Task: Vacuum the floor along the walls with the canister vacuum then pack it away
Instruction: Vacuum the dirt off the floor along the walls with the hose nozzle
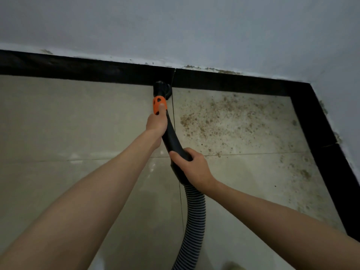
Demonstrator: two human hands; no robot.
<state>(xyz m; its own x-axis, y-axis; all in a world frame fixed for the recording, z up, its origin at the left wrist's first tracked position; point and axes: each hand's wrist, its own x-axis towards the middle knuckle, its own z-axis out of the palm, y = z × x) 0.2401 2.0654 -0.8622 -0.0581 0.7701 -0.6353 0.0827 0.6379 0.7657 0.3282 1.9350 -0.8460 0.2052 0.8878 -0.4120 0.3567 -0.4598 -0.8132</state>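
Both hands (pixel 156 123) (pixel 191 166) grip wand (pixel 171 137) — nozzle (pixel 162 90) touching skirting (pixel 229 82).

The wall (pixel 175 26) is a pale bluish grey, with brownish mottled stains along its lower edge. The skirting (pixel 78 67) below it is plain black and runs on round the corner. The floor tiles (pixel 68 117) are a glossy cream-beige, split by thin dark grout lines. Brown speckled dirt (pixel 224 117) is scattered over the right-hand tile and thins out toward the corner. The vacuum's brush nozzle (pixel 162 90) is black, the collar (pixel 159 105) behind it bright orange with dark oval openings, and the curved wand handle (pixel 172 138) smooth black. The hose (pixel 194 217) is ribbed, banded in black and light grey rings
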